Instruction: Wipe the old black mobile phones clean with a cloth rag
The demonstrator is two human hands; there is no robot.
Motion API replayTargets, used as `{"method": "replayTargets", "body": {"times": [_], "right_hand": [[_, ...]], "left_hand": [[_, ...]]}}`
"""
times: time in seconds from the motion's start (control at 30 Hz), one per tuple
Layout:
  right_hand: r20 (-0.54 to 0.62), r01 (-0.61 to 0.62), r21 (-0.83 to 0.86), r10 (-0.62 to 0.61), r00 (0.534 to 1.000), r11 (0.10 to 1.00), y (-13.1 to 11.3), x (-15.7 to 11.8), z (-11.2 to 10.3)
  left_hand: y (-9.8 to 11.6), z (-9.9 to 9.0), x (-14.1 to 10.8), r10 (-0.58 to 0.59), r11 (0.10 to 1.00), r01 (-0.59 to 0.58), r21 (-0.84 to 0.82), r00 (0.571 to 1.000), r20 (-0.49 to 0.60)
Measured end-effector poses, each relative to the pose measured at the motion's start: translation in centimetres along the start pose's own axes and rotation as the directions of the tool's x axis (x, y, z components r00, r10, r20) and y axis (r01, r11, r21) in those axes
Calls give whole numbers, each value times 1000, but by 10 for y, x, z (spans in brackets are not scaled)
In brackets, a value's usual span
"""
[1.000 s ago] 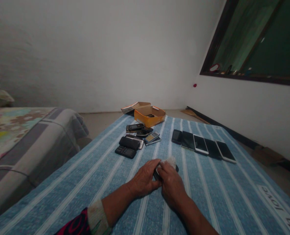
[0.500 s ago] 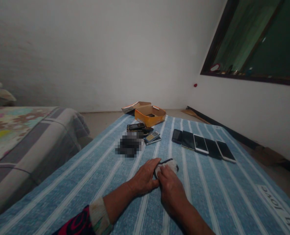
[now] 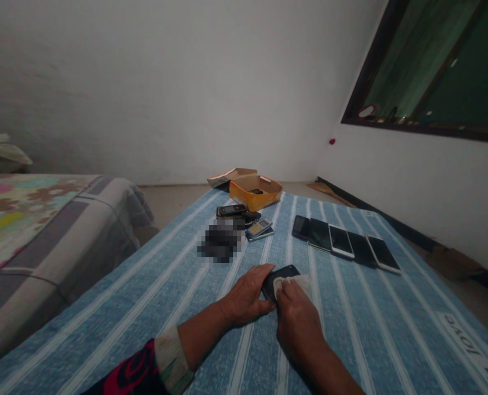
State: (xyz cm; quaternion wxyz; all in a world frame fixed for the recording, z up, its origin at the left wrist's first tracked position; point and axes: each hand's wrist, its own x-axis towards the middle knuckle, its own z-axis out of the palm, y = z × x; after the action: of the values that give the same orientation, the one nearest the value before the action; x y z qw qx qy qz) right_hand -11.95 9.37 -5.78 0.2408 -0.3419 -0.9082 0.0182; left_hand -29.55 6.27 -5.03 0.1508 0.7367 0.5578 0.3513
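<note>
Black smartphone [image 3: 279, 280] now more exposed at lower centre, cloth shifted aside; phone edge gripped by left hand [image 3: 247, 293], fingers pressed together; white cloth [image 3: 295, 284] pinched against phone by right hand [image 3: 297, 318].

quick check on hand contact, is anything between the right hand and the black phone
Yes: a white cloth lies between the right hand and the black smartphone, over the phone's lower part. Nothing visible separates the left hand from the phone; it appears to touch the edge directly.
</note>
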Motion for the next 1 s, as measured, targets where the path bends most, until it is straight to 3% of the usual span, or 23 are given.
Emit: {"method": "replayTargets", "body": {"times": [0.13, 0.23, 0.43, 0.63, 0.83, 1.0], "right_hand": [[-24, 68, 37, -67, 997, 997, -5, -3, 8], [-27, 62, 86, -60, 998, 994, 5, 7, 3], [-51, -101, 119, 108, 993, 988, 39, 23, -6], [-107, -167, 162, 185, 977, 973, 50, 24, -2], [-297, -61, 245, 135, 945, 968, 49, 24, -4], [-426, 91, 271, 35, 904, 958, 41, 24, -10]], "left_hand": [[3, 0, 0, -4, 1000, 4, 5, 1000, -12], [5, -1, 1, -23, 1000, 23, 2, 1000, -10], [9, -2, 3, -61, 998, 61, 27, 998, 12], [12, -2, 4, -44, 999, 44, 24, 999, -26], [21, -10, 3, -17, 999, 15, -29, 997, -81], [26, -13, 4, -105, 988, 81, -128, 976, -193]]}}
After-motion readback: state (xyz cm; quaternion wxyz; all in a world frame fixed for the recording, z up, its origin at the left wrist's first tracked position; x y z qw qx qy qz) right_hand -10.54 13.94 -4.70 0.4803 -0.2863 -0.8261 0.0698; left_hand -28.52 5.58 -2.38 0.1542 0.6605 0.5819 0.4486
